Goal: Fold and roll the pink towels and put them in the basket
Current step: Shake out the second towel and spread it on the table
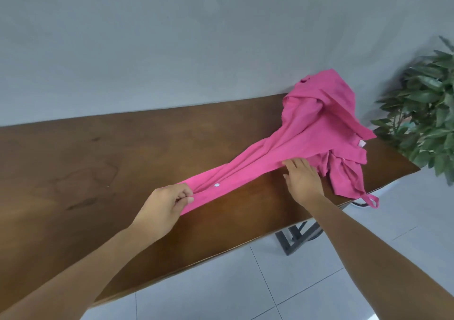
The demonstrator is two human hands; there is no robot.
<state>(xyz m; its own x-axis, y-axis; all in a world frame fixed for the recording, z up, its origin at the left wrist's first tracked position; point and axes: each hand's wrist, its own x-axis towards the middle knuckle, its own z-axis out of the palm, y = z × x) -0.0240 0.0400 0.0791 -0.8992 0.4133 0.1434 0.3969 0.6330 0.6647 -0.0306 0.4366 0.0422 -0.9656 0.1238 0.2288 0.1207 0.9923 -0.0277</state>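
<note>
Pinched between thumb and curled fingers of the left grip [169, 200]: one end of a pink towel [258, 165], stretched in a bunched strip across the worktop [86, 160]. Further along from that pinch, pressed flat under the right grip [303, 179], fingers straight and a little apart, nothing clasped. Beyond the right grip, lost in a pink heap [326, 113] at the worktop's end, partly over the edge; cannot tell whether one cloth or several. Judged light, limp, quick to crumple, hardly slippery. Best taken by two corners of one hem, not mid-strip. Likely to drag the heap along unless pinned down. No basket in view.
</note>
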